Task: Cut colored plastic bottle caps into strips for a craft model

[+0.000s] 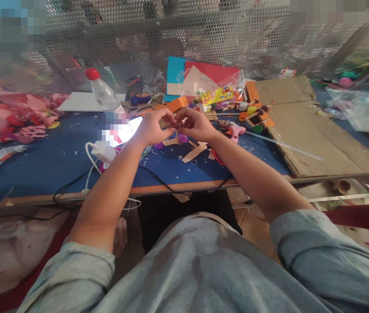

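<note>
One shirt [200, 269] — two hands [153, 126] [197, 126] together, one bottle [106, 96]

Shirt [200, 269], 6 o'clock: grey-blue, mottled with darker patches, creased. Left sleeve [76, 269], 8 o'clock: matching cloth, loose, short. Right sleeve [311, 243], 4 o'clock: same, deeply folded.
</note>
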`<state>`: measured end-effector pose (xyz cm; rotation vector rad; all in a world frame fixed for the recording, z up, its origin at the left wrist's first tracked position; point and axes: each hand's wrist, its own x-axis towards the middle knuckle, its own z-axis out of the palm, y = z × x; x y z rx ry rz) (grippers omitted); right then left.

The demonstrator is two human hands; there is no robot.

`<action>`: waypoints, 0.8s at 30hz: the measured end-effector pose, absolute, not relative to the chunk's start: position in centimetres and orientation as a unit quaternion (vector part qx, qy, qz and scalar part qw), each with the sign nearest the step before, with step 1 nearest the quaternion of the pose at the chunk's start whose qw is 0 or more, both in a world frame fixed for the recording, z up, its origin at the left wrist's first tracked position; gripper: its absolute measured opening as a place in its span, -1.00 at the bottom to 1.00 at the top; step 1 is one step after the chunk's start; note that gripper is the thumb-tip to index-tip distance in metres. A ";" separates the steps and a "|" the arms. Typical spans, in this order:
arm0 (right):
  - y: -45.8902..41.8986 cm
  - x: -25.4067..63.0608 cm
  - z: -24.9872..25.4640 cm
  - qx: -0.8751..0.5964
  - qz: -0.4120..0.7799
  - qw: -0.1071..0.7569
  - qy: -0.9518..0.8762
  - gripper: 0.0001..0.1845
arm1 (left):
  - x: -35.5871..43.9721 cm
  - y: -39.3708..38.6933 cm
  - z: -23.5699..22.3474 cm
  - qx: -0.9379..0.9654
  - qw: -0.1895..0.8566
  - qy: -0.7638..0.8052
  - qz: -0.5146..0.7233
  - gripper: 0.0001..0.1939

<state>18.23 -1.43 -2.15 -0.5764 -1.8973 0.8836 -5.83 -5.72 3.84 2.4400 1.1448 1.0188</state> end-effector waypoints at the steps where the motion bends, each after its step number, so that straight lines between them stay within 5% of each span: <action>1: -1.4 18.2 -2.2 -0.235 0.361 0.466 -0.773 -0.60 | -5.8 -5.7 3.8 0.840 0.129 0.394 0.351 -0.79; 24: -1.4 18.1 -2.4 -0.243 0.363 0.470 -0.767 -0.59 | -5.8 -5.5 3.6 0.840 0.136 0.385 0.357 -0.79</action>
